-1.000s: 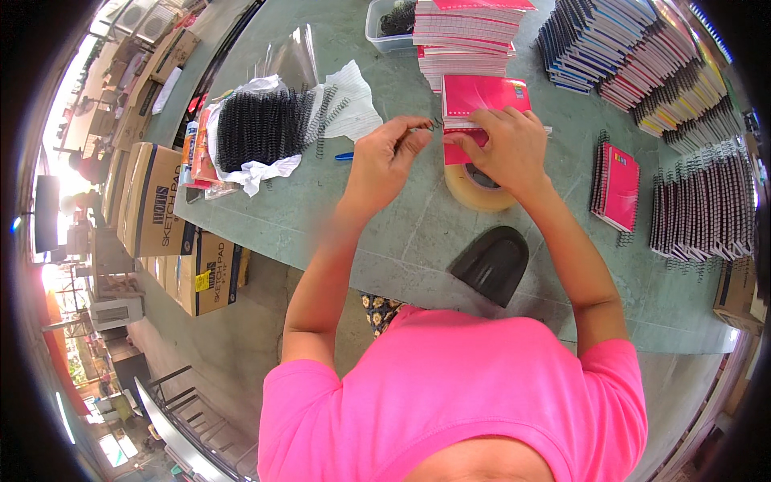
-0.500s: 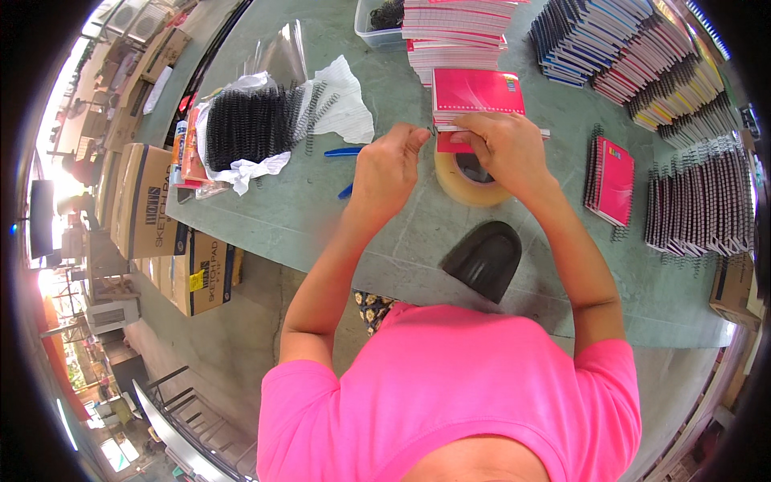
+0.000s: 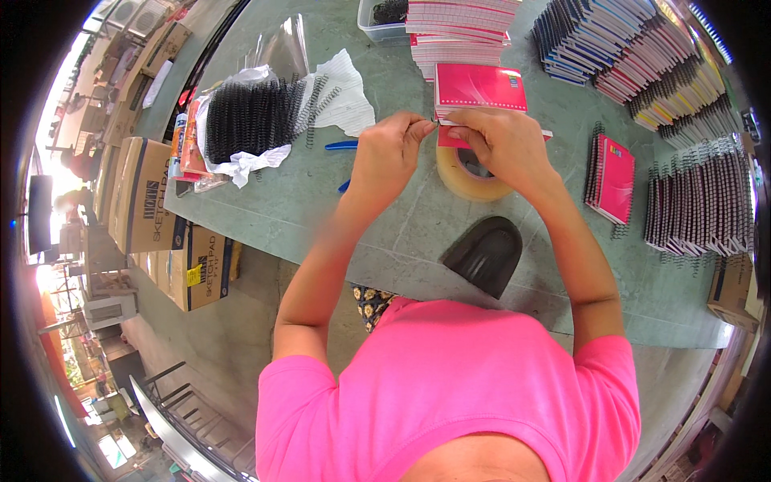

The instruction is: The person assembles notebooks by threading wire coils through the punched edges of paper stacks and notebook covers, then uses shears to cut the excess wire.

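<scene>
A pink-covered notebook with a row of punched holes along its near edge lies in front of me, its pages showing below the holes. My right hand is closed on that near edge, thumb and finger bent together. Just left of it, my left hand pinches at the notebook's corner. A tiny dark bit shows at its fingertips, too small to make out. Under the notebook's near side sits a roll of tape. Blue-handled tool parts show beside my left wrist, partly hidden by it.
Black spiral coils lie on white paper at left. A stack of pink notebooks stands behind, beside a clear tub. Bound notebooks fill the right side, near one pink spiral notebook. A dark rounded object rests near the table edge.
My left fingertips have moved slightly right, closer to the right hand and the notebook's corner. The right hand keeps its hold on the notebook.
</scene>
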The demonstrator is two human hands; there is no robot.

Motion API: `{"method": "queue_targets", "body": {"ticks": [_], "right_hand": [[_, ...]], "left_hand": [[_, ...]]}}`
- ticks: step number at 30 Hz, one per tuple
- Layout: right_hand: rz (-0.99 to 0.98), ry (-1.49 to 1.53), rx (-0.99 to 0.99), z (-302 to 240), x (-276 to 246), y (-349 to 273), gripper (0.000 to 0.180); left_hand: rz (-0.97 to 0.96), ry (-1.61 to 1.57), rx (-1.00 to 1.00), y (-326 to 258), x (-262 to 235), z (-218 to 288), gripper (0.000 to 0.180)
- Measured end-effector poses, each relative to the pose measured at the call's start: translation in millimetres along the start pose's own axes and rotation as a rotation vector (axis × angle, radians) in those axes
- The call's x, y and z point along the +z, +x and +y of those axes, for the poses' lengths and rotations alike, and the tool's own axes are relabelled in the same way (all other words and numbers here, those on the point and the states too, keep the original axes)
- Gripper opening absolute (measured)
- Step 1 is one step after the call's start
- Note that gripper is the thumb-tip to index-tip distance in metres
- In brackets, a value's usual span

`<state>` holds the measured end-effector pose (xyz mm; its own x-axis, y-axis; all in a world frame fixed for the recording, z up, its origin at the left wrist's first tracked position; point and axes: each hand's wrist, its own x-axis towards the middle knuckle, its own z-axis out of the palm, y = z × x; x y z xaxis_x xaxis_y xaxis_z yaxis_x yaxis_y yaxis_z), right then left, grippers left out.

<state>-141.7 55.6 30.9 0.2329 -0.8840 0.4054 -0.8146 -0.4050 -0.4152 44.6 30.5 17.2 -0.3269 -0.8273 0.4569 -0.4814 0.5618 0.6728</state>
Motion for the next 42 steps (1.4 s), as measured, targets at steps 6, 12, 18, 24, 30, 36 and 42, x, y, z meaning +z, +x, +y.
{"method": "queue_targets", "body": {"ticks": [6,12,18,24,30,36,42], "right_hand": [[-0.015,-0.074,-0.045,-3,-2,1,0.014],[0.159,0.047,-0.052,-1,14,6,0.013],[0.026,0.028,0.0,2,13,9,0.019],[0.082,0.227,0.026,-2,11,8,0.021],[0.204,0.185,0.043,-5,14,14,0.022],[-0.185,0.288,0.302,34,-33,0,0.027],[0.107,0.968,0.517,51,-8,-38,0.02]], "left_hand": [[-0.209,0.057,-0.085,16,-14,-1,0.018],[-0.202,-0.07,-0.09,19,-21,1,0.026],[-0.11,0.076,0.074,21,-19,1,0.024],[-0.087,0.366,0.271,18,-20,9,0.02],[-0.763,0.271,-0.03,-74,43,61,0.032],[-0.277,0.046,0.06,-44,5,53,0.048],[-0.236,0.282,0.022,4,-20,44,0.038]]}}
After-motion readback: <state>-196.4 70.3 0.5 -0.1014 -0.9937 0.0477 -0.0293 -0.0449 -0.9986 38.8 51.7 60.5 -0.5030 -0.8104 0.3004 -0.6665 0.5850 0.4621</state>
